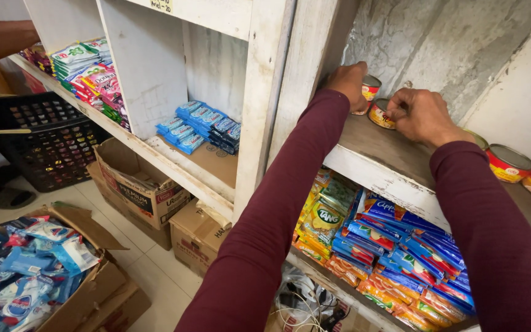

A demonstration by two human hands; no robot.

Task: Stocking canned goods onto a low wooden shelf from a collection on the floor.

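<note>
While both maroon-sleeved arms reach to the upper centre of the head view, the left hand [348,83] curls its fingers over a small red and yellow can [370,88] on the wooden shelf [376,154]. Just right of it, the right hand [422,115] closes loosely round a second can [381,115], tilted on its side. More cans [510,163] lie at the right edge.

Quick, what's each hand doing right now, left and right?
Left hand: closed around an upright small can on the shelf.
Right hand: gripping a tilted small can.
</note>
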